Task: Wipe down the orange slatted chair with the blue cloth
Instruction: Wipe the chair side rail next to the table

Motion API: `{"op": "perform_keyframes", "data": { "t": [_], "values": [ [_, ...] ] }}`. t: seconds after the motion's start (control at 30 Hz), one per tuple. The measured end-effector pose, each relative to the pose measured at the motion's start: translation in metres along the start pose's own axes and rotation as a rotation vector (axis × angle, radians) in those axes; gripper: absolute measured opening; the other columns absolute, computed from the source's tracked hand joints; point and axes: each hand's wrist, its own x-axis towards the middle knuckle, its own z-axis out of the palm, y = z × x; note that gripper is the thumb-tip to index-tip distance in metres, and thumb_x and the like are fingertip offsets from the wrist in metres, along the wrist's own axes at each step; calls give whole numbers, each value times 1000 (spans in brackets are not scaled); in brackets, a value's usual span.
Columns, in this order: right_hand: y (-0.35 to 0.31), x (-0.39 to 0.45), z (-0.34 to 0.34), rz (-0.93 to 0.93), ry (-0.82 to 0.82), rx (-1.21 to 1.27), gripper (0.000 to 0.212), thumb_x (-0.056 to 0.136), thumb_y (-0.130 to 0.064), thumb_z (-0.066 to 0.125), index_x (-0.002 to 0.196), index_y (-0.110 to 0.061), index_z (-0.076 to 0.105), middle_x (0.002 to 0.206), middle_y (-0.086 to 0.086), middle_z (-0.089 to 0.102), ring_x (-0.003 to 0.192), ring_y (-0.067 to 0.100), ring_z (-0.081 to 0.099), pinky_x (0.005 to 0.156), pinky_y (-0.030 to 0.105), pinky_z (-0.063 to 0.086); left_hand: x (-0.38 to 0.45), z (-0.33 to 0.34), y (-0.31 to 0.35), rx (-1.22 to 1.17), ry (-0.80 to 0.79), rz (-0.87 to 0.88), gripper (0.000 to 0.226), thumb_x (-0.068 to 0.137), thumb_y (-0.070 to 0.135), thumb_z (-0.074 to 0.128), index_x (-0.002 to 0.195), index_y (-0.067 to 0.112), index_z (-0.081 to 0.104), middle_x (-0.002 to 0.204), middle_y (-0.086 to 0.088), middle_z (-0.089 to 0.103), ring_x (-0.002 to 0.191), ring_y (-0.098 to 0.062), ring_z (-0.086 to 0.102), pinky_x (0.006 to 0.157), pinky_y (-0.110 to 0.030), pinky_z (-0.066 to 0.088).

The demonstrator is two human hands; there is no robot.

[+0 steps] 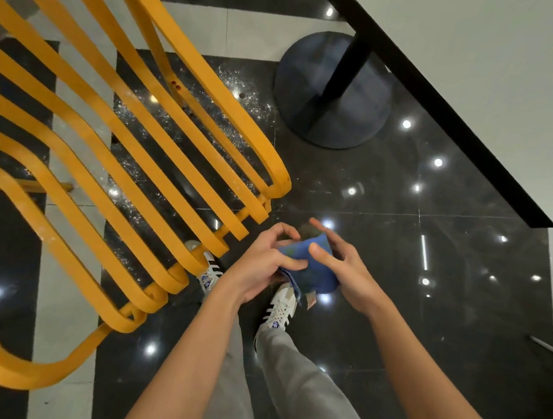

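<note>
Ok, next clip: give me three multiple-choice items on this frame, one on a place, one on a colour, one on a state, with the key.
1. Where is the blue cloth?
A. Draped over the chair slats
B. Held between both hands, beside the chair
C. Lying on the floor

2. What colour is the round table base?
A. Dark blue-grey
B. Orange
C. White

3. Is the cloth touching the orange slatted chair?
A. Yes, pressed on a slat
B. Yes, hooked on the frame end
C. No, it is clear of the chair

Key: 1 B, the left hand and right hand grip it together; 2 A, the disc under the black post looks dark blue-grey; 3 C, dark floor shows between cloth and slat ends.
</note>
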Motion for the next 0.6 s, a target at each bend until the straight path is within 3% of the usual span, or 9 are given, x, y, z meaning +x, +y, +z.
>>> {"op": "perform_keyframes", "data": {
  "t": [0.1, 0.17, 0.23, 0.33, 0.43, 0.5, 0.6],
  "values": [
    [14, 1, 9, -23, -17, 197, 72, 71, -34, 82, 134, -9, 55, 131, 5, 64, 121, 24, 61, 101, 42, 51, 8, 5, 0, 393, 194, 134, 37, 78, -2, 68, 95, 20, 43, 83, -1, 63, 77, -16, 61, 60, -26, 52],
    [18, 4, 23, -40, 100, 302, 56, 80, -18, 78, 130, -6, 58, 128, 12, 65, 117, 27, 63, 96, 42, 54, 13, 5, 2, 675, 376, 277, 42, 74, 9, 73, 97, 27, 43, 87, 4, 65, 80, -17, 64, 66, -33, 54],
    [16, 12, 35, 3, 298, 435, 45, 84, -12, 72, 126, -2, 60, 116, 19, 69, 105, 31, 68, 86, 40, 58, 16, 1, 11, 824, 517, 366, 44, 75, 14, 76, 105, 30, 47, 101, 10, 64, 90, -13, 62, 73, -32, 54],
    [4, 33, 43, 100, 582, 613, 34, 87, -13, 71, 115, 4, 60, 106, 20, 71, 99, 35, 69, 88, 48, 57, 21, -12, 39, 865, 749, 505, 37, 84, 12, 70, 116, 23, 56, 116, 9, 58, 100, -5, 53, 85, -28, 46],
    [-11, 66, 44, 143, 742, 677, 21, 88, -19, 72, 99, -6, 59, 111, 20, 68, 103, 35, 67, 92, 50, 54, 30, -34, 71, 766, 939, 724, 28, 92, 15, 59, 119, 18, 60, 124, 5, 57, 109, -3, 50, 99, -30, 42],
    [-23, 88, 49, 135, 745, 621, 27, 93, -30, 65, 105, -7, 60, 120, 22, 65, 109, 34, 65, 97, 48, 52, 41, -51, 92, 765, 950, 810, 31, 95, 20, 54, 126, 21, 59, 140, 5, 51, 132, -10, 44, 112, -31, 32],
    [-44, 100, 75, 64, 683, 360, 50, 101, -44, 44, 142, -15, 45, 139, 14, 54, 126, 28, 53, 106, 39, 41, 59, -73, 113, 973, 881, 728, 42, 101, 30, 47, 143, 23, 47, 156, 5, 35, 147, -15, 26, 118, -40, 21]
  ]
}}
